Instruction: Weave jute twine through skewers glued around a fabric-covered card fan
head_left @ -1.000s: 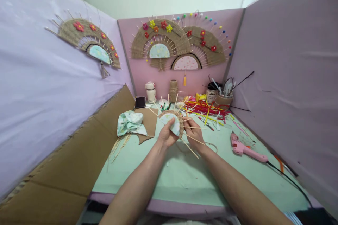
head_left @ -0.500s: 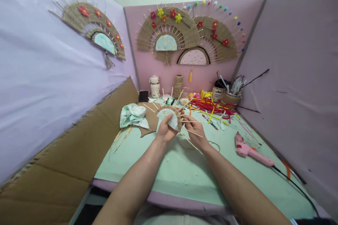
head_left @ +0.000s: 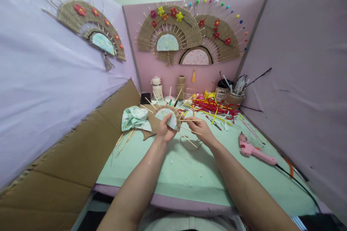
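Note:
My left hand (head_left: 167, 130) is closed around a small half-round fan (head_left: 162, 114), thumb on its pale blue-green patterned cloth face. Brown twine is wound in a band (head_left: 177, 117) along the curved edge. Several thin wooden sticks (head_left: 148, 103) fan outward from that edge. At the fan's right side, my right hand (head_left: 199, 128) is pinched among the sticks, fingers closed on twine; its fingertips are partly hidden. A loose loop of twine (head_left: 187, 147) hangs or lies below, between the two hands.
Crumpled cloth (head_left: 135, 117), cardboard (head_left: 148, 134) and loose sticks (head_left: 126, 142) lie at left. Red and yellow pipe cleaners (head_left: 217, 108) are heaped behind. A twine spool (head_left: 181, 86) and white bottle (head_left: 157, 88) stand at the back. A pink glue gun (head_left: 256, 151) lies right, its cord trailing forward.
The fan and my left hand have shifted slightly left in view. My right hand has turned a little beside the sticks, and the twine loop has moved. The camera view has shifted slightly.

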Motion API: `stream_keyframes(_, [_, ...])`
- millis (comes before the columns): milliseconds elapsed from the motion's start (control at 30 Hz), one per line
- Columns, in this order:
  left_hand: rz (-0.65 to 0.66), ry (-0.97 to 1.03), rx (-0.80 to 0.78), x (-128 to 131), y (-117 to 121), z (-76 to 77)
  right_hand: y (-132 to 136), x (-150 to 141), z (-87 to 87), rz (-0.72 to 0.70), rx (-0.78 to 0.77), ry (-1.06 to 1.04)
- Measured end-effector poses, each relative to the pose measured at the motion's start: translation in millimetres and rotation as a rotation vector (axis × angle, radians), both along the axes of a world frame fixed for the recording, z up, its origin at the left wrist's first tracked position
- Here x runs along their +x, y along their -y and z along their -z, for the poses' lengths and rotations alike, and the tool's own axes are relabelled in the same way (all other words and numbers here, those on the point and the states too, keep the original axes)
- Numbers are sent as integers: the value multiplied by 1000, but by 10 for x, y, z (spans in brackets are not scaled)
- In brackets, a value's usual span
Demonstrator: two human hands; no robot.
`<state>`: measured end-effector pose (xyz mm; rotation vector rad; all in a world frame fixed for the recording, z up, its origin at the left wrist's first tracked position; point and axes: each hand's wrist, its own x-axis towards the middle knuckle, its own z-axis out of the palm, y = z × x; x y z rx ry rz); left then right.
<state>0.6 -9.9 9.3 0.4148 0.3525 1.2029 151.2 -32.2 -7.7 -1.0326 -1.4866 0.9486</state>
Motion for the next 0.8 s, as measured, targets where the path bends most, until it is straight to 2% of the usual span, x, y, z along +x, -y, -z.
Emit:
stream_keyframes(133, [-37,-41,5,-22,-28,-14,-82,192,-38,22,-132,-282])
stream_keyframes(267, [-97,-125,45,-23,-62,22,-116,317,-95,70,-90,-421])
stream_keyframes(367, [-166,-134,64,-24,-93,56,-85,315,-126,142,-19,-361])
stream_keyframes(467, [-240,-95,27,-34,-121,59,-37,287,-141,184,47,-199])
stream_keyframes(567, [-235,-57,0,-51,-127,34,-24,282,-126,170,83,-77])
stream_keyframes(667, [-194,-33,-14,-73,-118,15,-72,295,-64,141,43,-92])
stream_keyframes(800, [-159,28,-20,-114,-133,31,-148,262,53,-32,-107,-207])
